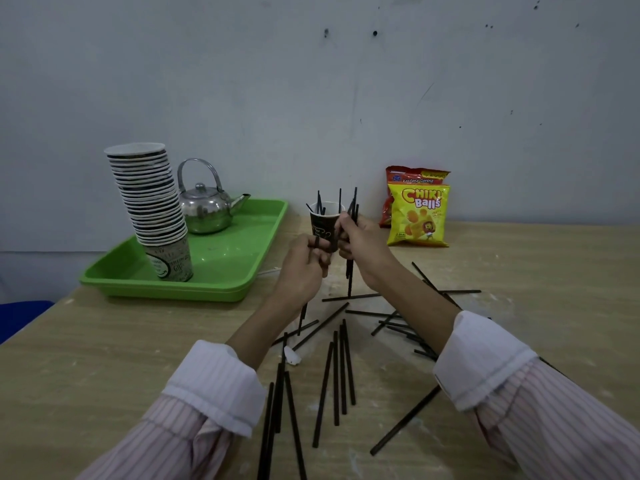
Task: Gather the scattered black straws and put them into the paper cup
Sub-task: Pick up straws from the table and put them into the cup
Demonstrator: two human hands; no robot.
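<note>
One paper cup (325, 227) stands at 12 o'clock on the bench (104, 358), about five black straws upright in it. My left hand (304, 268) pinches one straw (304, 315) beside the cup; my right hand (360, 249) grips a small bundle of straws (352, 216), count unclear. Roughly twenty loose straws (335, 375) lie from 3 to 6 o'clock. Two snack bags (417, 213); one kettle (207, 207).

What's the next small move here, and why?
Probably lift the right hand and tip its bundle of black straws into the paper cup. The bundle is upright beside the rim, its lower ends below the cup, and a few straws already stand inside.
</note>
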